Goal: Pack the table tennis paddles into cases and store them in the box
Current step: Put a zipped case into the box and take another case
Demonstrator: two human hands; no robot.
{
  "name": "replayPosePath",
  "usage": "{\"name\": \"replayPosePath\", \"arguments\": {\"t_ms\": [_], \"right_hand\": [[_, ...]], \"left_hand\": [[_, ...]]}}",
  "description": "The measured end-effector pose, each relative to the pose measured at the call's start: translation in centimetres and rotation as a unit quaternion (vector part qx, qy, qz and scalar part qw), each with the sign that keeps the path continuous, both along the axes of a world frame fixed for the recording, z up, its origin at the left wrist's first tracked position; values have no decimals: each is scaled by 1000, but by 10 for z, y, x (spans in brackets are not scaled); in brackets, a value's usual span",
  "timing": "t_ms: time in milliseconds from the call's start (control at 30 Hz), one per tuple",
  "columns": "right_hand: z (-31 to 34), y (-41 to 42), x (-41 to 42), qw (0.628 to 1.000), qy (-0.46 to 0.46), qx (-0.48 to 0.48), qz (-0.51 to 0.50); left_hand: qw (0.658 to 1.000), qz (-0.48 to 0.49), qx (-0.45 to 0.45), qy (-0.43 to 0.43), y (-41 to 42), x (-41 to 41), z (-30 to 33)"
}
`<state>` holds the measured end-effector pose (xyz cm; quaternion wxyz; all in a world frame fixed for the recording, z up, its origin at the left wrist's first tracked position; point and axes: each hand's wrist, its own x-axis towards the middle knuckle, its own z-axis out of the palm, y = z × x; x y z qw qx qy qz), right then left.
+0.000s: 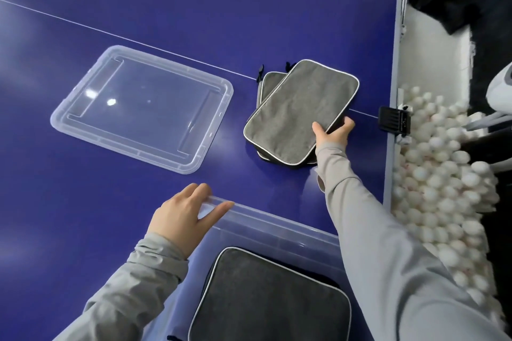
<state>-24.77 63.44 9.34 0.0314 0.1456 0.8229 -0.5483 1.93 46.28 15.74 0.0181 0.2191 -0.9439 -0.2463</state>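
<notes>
The right hand [332, 131] grips the near right edge of the top case [300, 113], thumb on the grey upper face and fingers curled under the side, so the case sits tilted with that edge lifted. It lies on a small stack of cases on the blue table [194, 8]; a second case [270, 81] shows from beneath at the far left, turned slightly askew, and dark edges of at least one more show under the near corner, though how many lie there I cannot tell. The stack sits over the white centre line [110, 33] of the table. The left hand [188, 214] rests on the far left corner of the clear box [277, 223], fingers straight and spread over the rim, thumb lying along the far wall; it clasps nothing. Inside the box, near the bottom of the view, a darker grey case [266, 299] with white piping lies flat. The clear lid [141, 111] lies flat on the table to the left, well apart from the box and the stack. Both arms wear light grey sleeves [388, 257]. At the right edge of the table a black clamp [392, 121] grips the rim, and beside it a mass of white balls [443, 188] fills a trough beyond the edge. No paddle is visible.
</notes>
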Motion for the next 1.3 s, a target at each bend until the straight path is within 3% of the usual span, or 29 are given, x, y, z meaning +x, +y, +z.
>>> {"name": "replayPosePath", "arguments": {"t_ms": [400,567,667,767,800,867,1033,1167,1300], "right_hand": [[85,17,54,990,76,-120,-6],[144,42,100,971,133,-197,6],[170,55,139,959,147,-240,46],[184,60,183,949,147,-258,107],[187,59,197,946,142,-260,131],[188,53,222,941,117,-261,178],[178,25,273,930,74,-238,270],[166,-7,306,923,65,-206,318],[154,-57,345,917,12,-179,355]], "left_hand": [[999,8,6,-53,1,-2,1],[989,57,102,93,-2,1,13],[947,128,246,161,-5,5,35],[857,135,461,186,-2,12,67],[830,127,511,183,-1,17,76],[809,103,552,175,-2,32,91],[779,125,576,214,-17,88,105],[794,179,536,223,-43,142,105],[795,195,493,293,-84,201,103]]}}
